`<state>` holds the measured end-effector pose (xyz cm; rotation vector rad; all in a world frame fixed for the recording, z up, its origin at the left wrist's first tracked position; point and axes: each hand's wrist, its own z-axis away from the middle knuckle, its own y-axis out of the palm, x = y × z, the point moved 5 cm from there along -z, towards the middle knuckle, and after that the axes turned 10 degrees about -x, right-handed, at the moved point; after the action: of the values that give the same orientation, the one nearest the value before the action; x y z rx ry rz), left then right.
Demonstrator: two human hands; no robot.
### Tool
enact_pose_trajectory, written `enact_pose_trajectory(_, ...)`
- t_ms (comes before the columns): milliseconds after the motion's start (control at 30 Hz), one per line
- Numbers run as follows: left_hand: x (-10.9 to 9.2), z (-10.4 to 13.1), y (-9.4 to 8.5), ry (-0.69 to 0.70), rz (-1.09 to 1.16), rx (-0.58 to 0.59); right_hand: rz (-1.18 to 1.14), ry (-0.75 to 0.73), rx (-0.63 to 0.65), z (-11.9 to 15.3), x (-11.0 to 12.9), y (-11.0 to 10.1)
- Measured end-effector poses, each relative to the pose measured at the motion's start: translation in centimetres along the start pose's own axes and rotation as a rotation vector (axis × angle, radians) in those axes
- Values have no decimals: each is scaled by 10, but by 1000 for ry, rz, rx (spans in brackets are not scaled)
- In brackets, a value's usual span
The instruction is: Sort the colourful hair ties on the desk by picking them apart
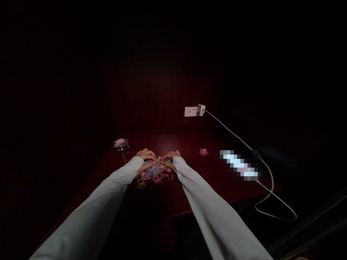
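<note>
A loose pile of small elastic hair ties (155, 178) in pink, purple, yellow and green lies on the dark red table. My left hand (146, 156) rests at the pile's left side, its fingers bent and its thumb apart from them. From the right, my right hand (170, 158) reaches into the same pile, fingers also parted from the thumb. The fingertips of both hands almost meet over the hair ties, with nothing clearly gripped. Two yellow hair ties (141, 183) lie at the pile's near left edge.
A clear round container (120, 146) with pinkish contents on top stands at the left. A small pink bunch (203, 152) lies right of the hands. Farther right is a blurred, lit device (240, 166). Its white cable (230, 127) runs to a charger (201, 109) in the wall socket.
</note>
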<state>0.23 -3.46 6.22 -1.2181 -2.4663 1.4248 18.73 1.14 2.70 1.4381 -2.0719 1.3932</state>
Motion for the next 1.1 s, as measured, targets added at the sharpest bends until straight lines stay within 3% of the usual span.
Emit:
enact_pose_trajectory(300, 4, -1, 0, 4, 55, 8, 31, -39, 48, 2, 3, 4)
enact_pose_trajectory(1100, 9, -4, 1, 134, 105, -48, 7, -111, -44, 0, -1, 5)
